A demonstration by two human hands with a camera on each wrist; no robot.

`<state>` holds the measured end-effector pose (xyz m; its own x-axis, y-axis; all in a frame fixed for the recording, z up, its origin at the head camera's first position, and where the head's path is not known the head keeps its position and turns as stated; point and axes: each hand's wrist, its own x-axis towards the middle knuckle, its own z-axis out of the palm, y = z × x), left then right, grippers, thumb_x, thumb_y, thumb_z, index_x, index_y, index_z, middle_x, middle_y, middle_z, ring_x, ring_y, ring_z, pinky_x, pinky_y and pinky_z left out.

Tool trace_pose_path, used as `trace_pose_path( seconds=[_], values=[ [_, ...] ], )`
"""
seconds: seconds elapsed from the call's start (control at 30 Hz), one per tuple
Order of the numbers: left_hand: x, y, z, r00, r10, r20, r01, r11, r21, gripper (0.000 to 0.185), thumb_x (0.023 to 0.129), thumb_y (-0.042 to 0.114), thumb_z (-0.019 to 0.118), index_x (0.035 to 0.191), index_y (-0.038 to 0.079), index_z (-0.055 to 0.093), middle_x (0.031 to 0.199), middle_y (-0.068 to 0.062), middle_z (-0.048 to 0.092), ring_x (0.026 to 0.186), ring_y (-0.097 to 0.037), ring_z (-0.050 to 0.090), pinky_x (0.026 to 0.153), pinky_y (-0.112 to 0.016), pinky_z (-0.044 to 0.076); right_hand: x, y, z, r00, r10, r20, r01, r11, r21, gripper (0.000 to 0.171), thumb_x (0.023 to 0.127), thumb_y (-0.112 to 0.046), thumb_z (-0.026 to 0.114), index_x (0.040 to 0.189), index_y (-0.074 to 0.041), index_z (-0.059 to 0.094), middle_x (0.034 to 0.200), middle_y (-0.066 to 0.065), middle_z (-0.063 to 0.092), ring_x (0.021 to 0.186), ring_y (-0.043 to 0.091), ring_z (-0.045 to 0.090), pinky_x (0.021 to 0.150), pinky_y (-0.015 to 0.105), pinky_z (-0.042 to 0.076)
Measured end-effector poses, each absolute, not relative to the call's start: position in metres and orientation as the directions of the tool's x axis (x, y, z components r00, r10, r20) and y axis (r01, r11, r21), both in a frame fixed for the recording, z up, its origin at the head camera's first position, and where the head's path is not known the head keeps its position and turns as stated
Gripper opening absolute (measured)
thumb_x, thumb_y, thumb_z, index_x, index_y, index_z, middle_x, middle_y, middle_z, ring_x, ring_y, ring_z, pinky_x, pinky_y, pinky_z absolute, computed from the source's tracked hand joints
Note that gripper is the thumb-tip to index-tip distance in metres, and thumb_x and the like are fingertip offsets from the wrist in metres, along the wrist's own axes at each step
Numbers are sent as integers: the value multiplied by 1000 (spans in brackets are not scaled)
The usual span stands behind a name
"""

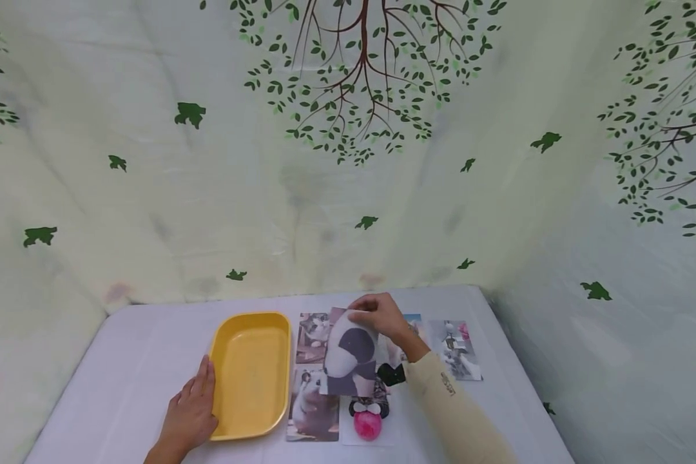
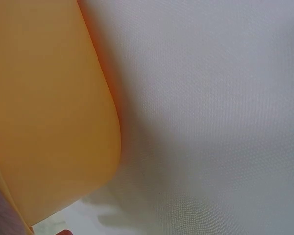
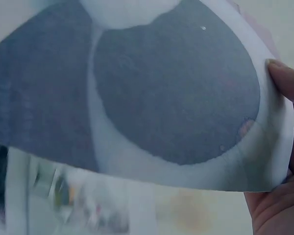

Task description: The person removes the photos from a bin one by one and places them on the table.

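Observation:
My right hand [image 1: 383, 316] pinches a photo print [image 1: 350, 357] at its top edge, thumb on the near face, and holds it up over other prints. Its picture is a pale shape with a big dark grey oval; the right wrist view shows the oval on the print [image 3: 176, 88] up close, with the thumb [image 3: 284, 81] at the edge. My left hand [image 1: 193, 405] lies against the left side of a yellow tray [image 1: 249, 380], fingers straight along the rim. The tray holds nothing. In the left wrist view the tray's outer wall [image 2: 54, 112] fills the left side.
Prints lie right of the tray: an animal photo [image 1: 311, 345] behind, another [image 1: 315, 412] in front, one with a pink ball shape [image 1: 367, 425], and a greyish one [image 1: 455, 354] farther right. A black object [image 1: 391, 374] shows by the right wrist. A leaf-patterned curtain [image 1: 325, 193] stands behind.

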<state>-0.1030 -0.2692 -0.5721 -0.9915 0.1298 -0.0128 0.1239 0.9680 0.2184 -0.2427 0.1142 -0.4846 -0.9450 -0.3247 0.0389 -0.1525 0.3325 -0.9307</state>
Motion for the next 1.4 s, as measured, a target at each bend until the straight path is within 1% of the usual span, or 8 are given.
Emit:
trace_pose_path(
  seconds=[0.2,0.5,0.73,0.9,1.07,1.17,1.27,1.4],
  values=[
    [-103,-275,-572,-992,130,7,128,970,208,87,69,6,59,145,-13,20,159,-21,8,121,-47,41,88,-64,38,-223,179,-513,-963,-270,-11,-115,445,-888,18,84,-18,74,96,-5,75,86,3,72,78,13,64,69,27,51],
    [-103,-283,-578,-992,121,-24,113,969,218,89,71,6,58,147,-11,15,160,-19,1,124,-48,37,89,-67,36,-194,241,-567,-954,-290,-81,-70,475,-877,19,84,-13,72,95,3,72,85,10,71,75,11,63,67,25,50],
    [-102,-284,-577,-992,121,-26,112,967,227,91,70,6,61,146,-11,16,160,-19,0,122,-49,38,88,-67,36,-181,246,-601,-946,-321,-30,-157,541,-826,13,83,-11,72,91,0,73,84,7,70,75,11,63,66,26,52],
    [-102,-282,-576,-993,120,-16,113,967,226,92,68,5,60,147,-11,15,160,-19,0,123,-49,37,88,-67,37,-173,234,-607,-951,-307,33,-231,634,-738,14,83,-16,73,93,-6,75,92,6,71,86,25,66,73,36,54],
    [-100,-281,-577,-992,125,12,124,966,228,89,68,5,60,145,-10,18,160,-18,1,123,-49,36,86,-66,38,-168,228,-613,-966,-254,57,-225,707,-670,16,79,-14,76,94,-9,74,97,5,71,95,28,65,82,45,52],
    [-100,-282,-578,-990,137,22,139,964,226,86,77,10,61,147,-10,15,160,-18,-3,124,-49,35,87,-66,38,-166,227,-616,-965,-236,118,-257,735,-627,18,75,-11,79,92,-10,74,97,6,71,97,30,64,88,50,48],
    [-102,-284,-578,-989,149,11,147,952,269,84,90,19,57,150,-7,5,160,-17,-10,126,-50,31,90,-69,34,-164,225,-617,-960,-210,184,-279,768,-576,18,72,-12,80,90,-11,75,94,3,69,96,29,62,90,55,42],
    [-105,-285,-577,-990,139,-14,121,903,412,84,98,33,49,152,0,-6,160,-16,-14,130,-53,20,98,-72,17,-162,218,-613,-950,-169,263,-290,788,-544,16,75,-14,79,90,-11,74,97,5,67,96,28,61,88,58,38]
  ],
)
